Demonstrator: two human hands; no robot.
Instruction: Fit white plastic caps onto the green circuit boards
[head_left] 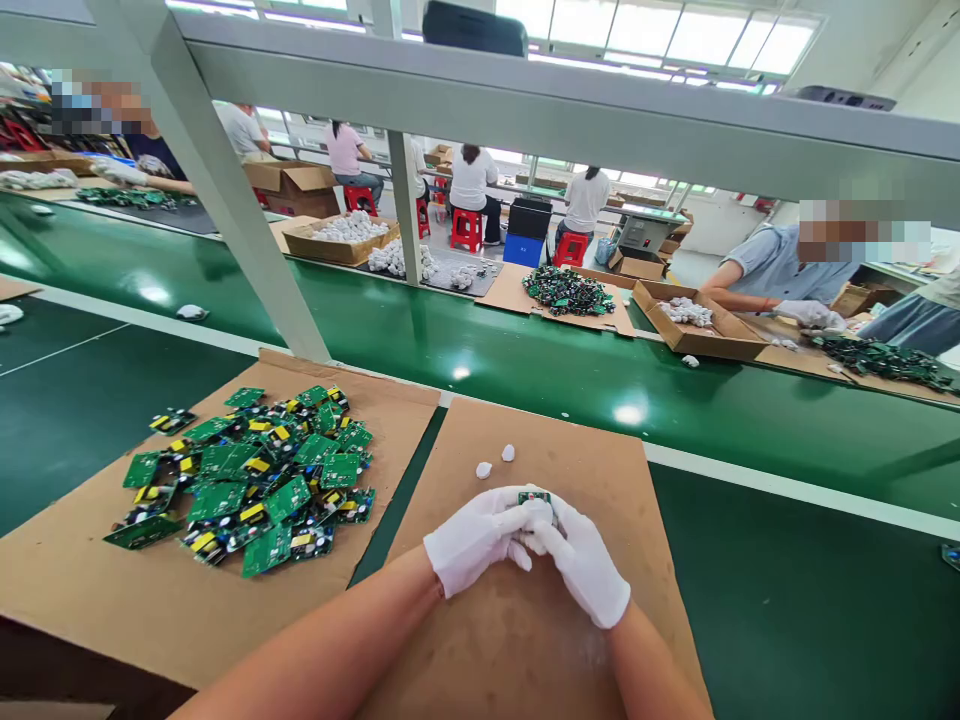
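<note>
Head view, landmark = right cardboard sheet [480,620]. Circuit board [534,497] above it, between left hand [480,535] and right hand [581,555], both gloved, fingers curled, pinching it (white lump [538,512] too). No readable writing. Two white pieces [508,453] on sheet, beyond hands.

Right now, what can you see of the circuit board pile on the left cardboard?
The circuit board pile is a loose, overlapping heap on the brown cardboard sheet. Many boards show flat green faces; others show yellow, black, white and blue components. They lie at mixed angles, some tilted on neighbours. Buried boards are hidden. Neither the left hand nor the right hand touches it.
</note>
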